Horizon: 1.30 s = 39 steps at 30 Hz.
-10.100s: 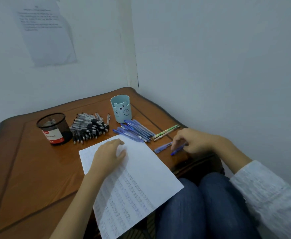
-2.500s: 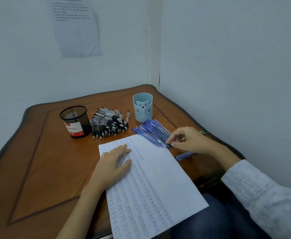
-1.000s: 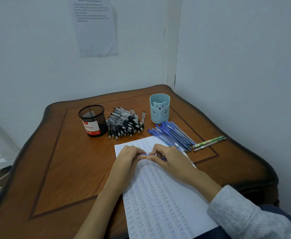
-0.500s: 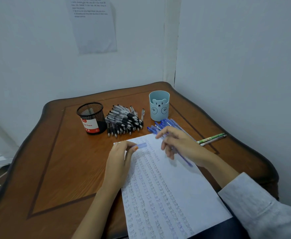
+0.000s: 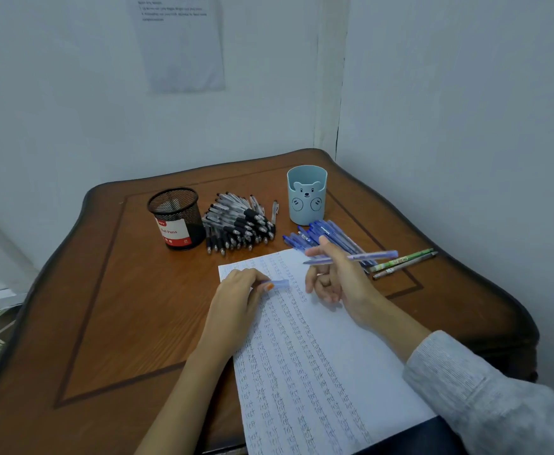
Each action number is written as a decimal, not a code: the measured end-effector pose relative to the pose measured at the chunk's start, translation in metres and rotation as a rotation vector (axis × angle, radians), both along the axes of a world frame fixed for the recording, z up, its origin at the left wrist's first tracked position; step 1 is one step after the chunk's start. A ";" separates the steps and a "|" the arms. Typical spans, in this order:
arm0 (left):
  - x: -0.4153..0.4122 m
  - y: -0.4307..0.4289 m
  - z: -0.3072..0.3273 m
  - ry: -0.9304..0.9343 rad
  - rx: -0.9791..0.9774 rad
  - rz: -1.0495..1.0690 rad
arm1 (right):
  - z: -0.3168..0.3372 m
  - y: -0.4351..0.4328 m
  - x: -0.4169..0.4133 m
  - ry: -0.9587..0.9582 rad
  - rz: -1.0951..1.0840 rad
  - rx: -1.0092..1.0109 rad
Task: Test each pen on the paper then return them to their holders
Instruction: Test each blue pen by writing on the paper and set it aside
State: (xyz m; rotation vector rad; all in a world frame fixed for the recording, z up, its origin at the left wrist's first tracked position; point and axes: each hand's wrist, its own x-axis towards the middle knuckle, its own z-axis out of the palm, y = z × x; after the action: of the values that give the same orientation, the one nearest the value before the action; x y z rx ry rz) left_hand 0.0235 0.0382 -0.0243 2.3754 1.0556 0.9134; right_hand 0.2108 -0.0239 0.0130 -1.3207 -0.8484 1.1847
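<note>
A blue pen (image 5: 361, 256) is gripped over the paper (image 5: 318, 356) by the right hand (image 5: 338, 280), its cap (image 5: 280, 284) pinched by the left hand (image 5: 236, 297). The table (image 5: 105, 307) edge is overhung by the paper; open wood is seen leftward.

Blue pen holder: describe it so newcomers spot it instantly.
On the wooden table, near its far corner, right of the black pen pile, stands a pale blue cup. Unlike the black mesh cup, it has solid walls and a bear face.
</note>
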 end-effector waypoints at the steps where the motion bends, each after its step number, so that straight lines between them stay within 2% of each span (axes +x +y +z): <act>1: 0.000 0.001 0.000 0.003 -0.003 0.000 | 0.000 0.003 0.000 0.027 -0.002 -0.026; 3: 0.000 0.001 -0.001 0.001 -0.011 -0.001 | -0.001 0.007 0.002 -0.002 -0.037 -0.071; 8: 0.001 0.000 0.000 -0.011 -0.007 -0.002 | -0.013 0.009 0.001 -0.196 -0.050 0.089; 10: 0.001 0.000 0.000 -0.007 -0.003 -0.001 | -0.015 0.007 -0.003 -0.317 -0.102 0.101; 17: 0.002 0.001 -0.002 0.036 0.059 0.025 | -0.020 0.007 -0.002 -0.493 -0.124 0.132; 39: 0.002 -0.002 0.001 0.056 0.073 0.010 | -0.025 0.011 0.001 -0.510 -0.082 0.164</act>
State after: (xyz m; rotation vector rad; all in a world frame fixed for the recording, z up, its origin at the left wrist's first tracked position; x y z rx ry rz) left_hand 0.0254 0.0364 -0.0233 2.4708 1.0732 0.9080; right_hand 0.2116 -0.0127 -0.0116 -1.5278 -1.2132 0.7005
